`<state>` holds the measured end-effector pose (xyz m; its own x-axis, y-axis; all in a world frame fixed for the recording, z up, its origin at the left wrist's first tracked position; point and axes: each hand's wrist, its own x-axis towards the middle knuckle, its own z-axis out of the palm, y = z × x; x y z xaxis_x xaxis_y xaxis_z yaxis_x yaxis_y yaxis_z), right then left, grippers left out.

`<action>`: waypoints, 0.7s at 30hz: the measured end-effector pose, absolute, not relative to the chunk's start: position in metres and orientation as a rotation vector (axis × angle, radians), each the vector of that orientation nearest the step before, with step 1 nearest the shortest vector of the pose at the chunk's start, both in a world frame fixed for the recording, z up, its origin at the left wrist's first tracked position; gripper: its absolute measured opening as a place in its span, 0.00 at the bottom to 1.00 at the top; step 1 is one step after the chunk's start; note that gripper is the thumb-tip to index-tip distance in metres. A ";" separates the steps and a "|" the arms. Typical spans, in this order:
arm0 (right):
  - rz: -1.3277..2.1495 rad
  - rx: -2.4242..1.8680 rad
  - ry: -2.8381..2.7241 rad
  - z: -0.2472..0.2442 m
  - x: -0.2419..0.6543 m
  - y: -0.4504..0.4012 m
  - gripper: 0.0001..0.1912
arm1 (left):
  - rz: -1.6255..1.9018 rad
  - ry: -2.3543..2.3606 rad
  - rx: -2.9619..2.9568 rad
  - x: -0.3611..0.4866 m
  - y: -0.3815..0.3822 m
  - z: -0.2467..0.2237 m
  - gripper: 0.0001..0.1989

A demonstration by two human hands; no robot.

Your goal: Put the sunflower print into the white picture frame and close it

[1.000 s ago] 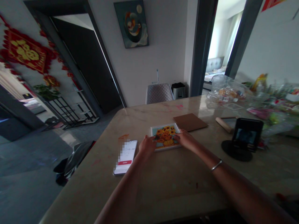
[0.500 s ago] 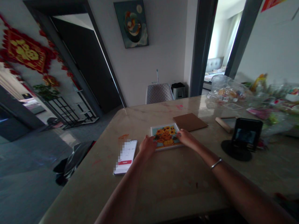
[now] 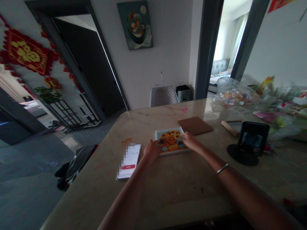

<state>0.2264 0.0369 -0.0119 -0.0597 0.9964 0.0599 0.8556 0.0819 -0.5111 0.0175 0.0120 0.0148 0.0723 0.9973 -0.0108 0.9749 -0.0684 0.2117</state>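
Observation:
A small white-framed sunflower picture [image 3: 171, 140] is on the marble-patterned table in front of me, orange and yellow flowers on a pale blue ground. My left hand [image 3: 153, 149] grips its left edge, the fingertips at the front of the frame. On the opposite side, my right hand [image 3: 190, 140] has its fingers closed on the right edge; a silver bangle [image 3: 222, 168] circles that wrist. Just behind the frame lies a flat brown board [image 3: 195, 125]. To the left of my left hand rests a phone [image 3: 130, 162] with its screen lit.
At the right stands a black phone stand [image 3: 253, 140] with a round base, and behind it a small wooden frame [image 3: 231, 127]. Clear plastic bags and packages [image 3: 240, 92] crowd the table's far right. A grey quilted chair [image 3: 164, 95] is beyond the far edge.
The picture has shifted very slightly to the right, with both hands still on its sides. Nothing else on the table has visibly moved.

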 end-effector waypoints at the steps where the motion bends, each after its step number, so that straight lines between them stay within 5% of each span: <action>1: 0.452 -1.853 -1.986 -0.011 0.227 0.035 0.16 | 0.212 2.022 2.177 0.017 0.012 0.014 0.21; 21: 0.426 -2.098 -2.043 -0.002 0.219 0.018 0.30 | 0.198 1.975 2.160 0.013 0.017 0.017 0.20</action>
